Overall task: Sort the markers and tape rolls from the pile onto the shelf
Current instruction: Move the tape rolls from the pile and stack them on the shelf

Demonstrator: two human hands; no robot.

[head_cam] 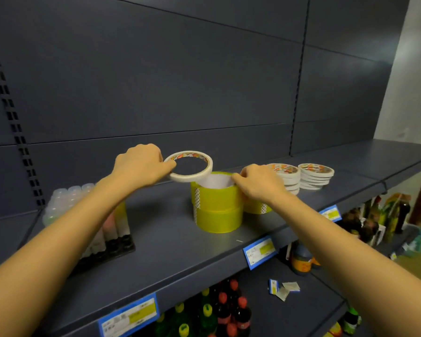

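Note:
My left hand [141,166] grips a thin white tape roll [190,177] by its left rim, held tilted just above a stack of two yellow tape rolls [218,210] on the dark shelf [170,239]. My right hand [258,183] rests on the right rim of the top yellow roll, fingers pinched at its white core. Another yellow roll [257,207] sits behind, mostly hidden by my right wrist. Two stacks of thin white tape rolls [316,177] stand at the right. A pack of upright markers [112,229] with clear caps stands at the left, partly behind my left forearm.
Blue and yellow price tags [259,251] line the shelf's front edge. Bottles [224,312] fill the lower shelf, with small packets [283,288] lying loose. More bottles [389,215] stand at the right. The back panel rises behind the shelf.

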